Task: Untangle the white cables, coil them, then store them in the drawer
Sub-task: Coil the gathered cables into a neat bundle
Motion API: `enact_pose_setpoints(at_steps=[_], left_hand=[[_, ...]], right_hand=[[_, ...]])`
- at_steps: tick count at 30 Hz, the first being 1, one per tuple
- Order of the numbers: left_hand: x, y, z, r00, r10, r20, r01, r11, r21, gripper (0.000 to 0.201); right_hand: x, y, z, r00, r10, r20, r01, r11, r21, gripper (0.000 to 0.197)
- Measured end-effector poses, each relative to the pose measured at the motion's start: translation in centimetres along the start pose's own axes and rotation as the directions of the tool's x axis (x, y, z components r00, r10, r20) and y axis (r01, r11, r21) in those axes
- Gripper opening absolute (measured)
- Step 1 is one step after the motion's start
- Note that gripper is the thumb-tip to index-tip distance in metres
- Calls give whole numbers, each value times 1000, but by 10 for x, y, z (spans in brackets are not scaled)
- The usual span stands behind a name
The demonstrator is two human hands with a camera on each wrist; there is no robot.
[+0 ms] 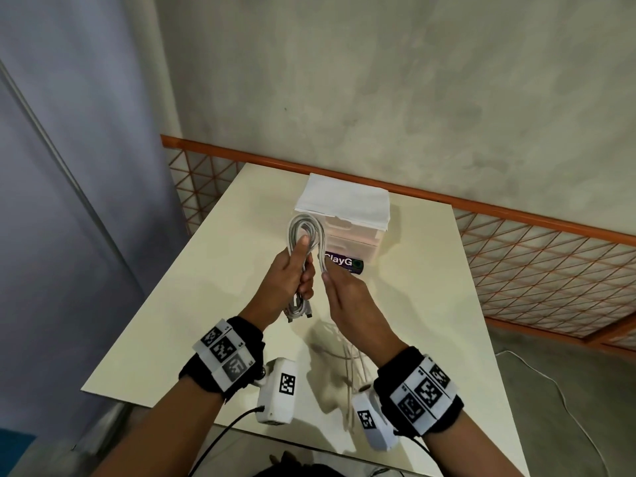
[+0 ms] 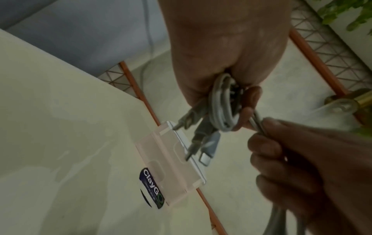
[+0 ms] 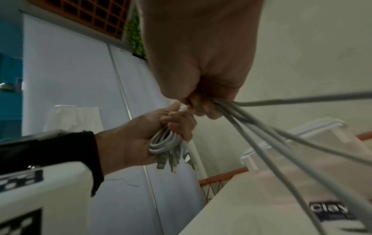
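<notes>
We are looking down at a pale worktop [image 1: 172,321] with a translucent drawer unit [image 1: 358,241] standing at its far side, a folded white cloth [image 1: 344,199] lying on top of it. Its drawers are sitting pushed in (what is inside we cannot tell). Both forearms are reaching forward, raised above the worktop in front of the unit. The left hand [image 1: 292,273] is curling its fingers round a bundle of coiled white cables [image 1: 303,232], thumb pressing up along the loops, with the connector ends [image 2: 201,143] dangling below the fist. The right hand [image 1: 347,297], just beside the left, is pinching strands of the same cables between thumb and fingertips, and loose lengths are trailing from it down to the worktop.
</notes>
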State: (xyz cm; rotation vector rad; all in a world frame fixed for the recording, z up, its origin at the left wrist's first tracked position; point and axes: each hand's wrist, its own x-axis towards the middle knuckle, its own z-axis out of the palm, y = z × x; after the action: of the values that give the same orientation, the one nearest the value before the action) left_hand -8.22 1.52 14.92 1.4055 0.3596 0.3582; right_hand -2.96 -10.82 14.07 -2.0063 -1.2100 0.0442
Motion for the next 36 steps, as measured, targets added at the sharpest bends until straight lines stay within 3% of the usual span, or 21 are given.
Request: enact_pose_setpoints(at_steps=[6,10,13,16,20,23,26,27,29,31,34,36], left_hand=[[-5,-7,3,996,85,-13,-84,996,33,47],[-5,-8,0,996,87,-16,-86,996,27,46],[-5,-15,0,994,107,-20,-106,992,73,42],[-6,-19,0,995,97,-4,-97,991,87,37],[-7,-19,-3,999,24,42,-24,1000,8,37],[-6,-21,-1,999,15,-46,-15,1000,-13,38],[0,-20,0,979,13,-203,-28,997,-69,40],[3,-18,-2,968,-1,-251,-27,993,-111,41],[8,-15,-5,945,-32,-326,-36,979,-200,41],[11,-14,-7,923,-41,-383,-59,967,-246,39],[16,-12,-8,901,-106,-421,-88,904,-418,36],[21,-7,-12,899,-169,-404,-105,813,-573,43]], right_hand=[[10,-6,7,993,63,103,-54,995,-87,30],[10,-9,5,988,78,137,-77,997,-13,26],[7,-11,10,972,116,205,-93,989,-119,44],[5,-14,12,952,150,268,-84,966,-243,60],[1,-24,8,945,130,300,-52,966,-254,50],[0,-31,9,934,165,317,-90,967,-236,52],[-2,-32,13,955,166,245,-164,986,-31,63],[-4,-32,14,960,197,199,-211,976,54,59],[-6,-30,14,960,256,117,-273,948,161,31],[-7,-33,12,955,272,119,-290,939,183,14],[-5,-39,15,964,184,191,-177,983,-50,25],[-8,-39,20,954,122,273,-56,970,-239,30]])
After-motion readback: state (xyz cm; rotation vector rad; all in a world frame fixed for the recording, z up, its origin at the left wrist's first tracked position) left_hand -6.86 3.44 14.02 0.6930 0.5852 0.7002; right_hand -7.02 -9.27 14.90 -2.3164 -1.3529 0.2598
